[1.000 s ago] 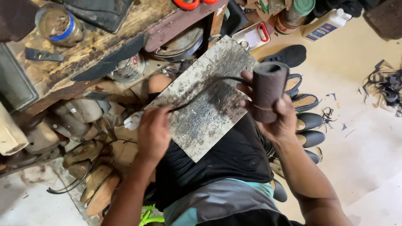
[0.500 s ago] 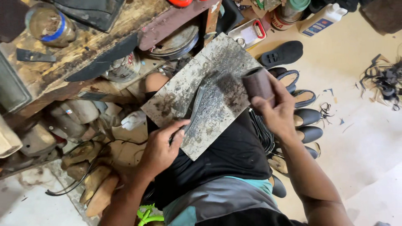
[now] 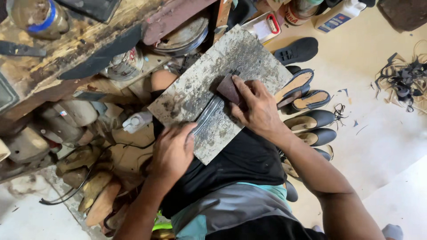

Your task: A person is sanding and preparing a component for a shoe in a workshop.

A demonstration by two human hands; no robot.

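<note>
A: I'm on the head cam, looking down at the lap. Board (image 3: 195,84) lies tilted across the knees, grey and stained, w/ a long strip (image 3: 208,116) running down its middle.

B: Hands?

A: Right hand (image 3: 255,106) is on the board's upper part, fingers pressed flat on a dark brown piece (image 3: 227,88). Pinned under the fingertips, not pinched, as far as I can see. Piece sits at the top end of the strip, touching it.

B: And left?

A: Left hand (image 3: 174,149) is at the board's lower edge, fingers curled over the strip's near end. Looks like it's clamped on the strip, thumb side hidden, so can't tell how tight.

B: What's round the board?

A: Workbench (image 3: 58,58) top left, scarred wood, a tin (image 3: 38,15) w/ a blue band on it. Below the bench a row of wooden lasts (image 3: 95,191) and a white bottle (image 3: 137,121) just beside the board's left corner. Right side: shoes (image 3: 311,120) lined up on the floor, soles up on some. A scrap pile (image 3: 402,78) far right, well apart from the hands. Person wears black shorts (image 3: 240,164).
</note>
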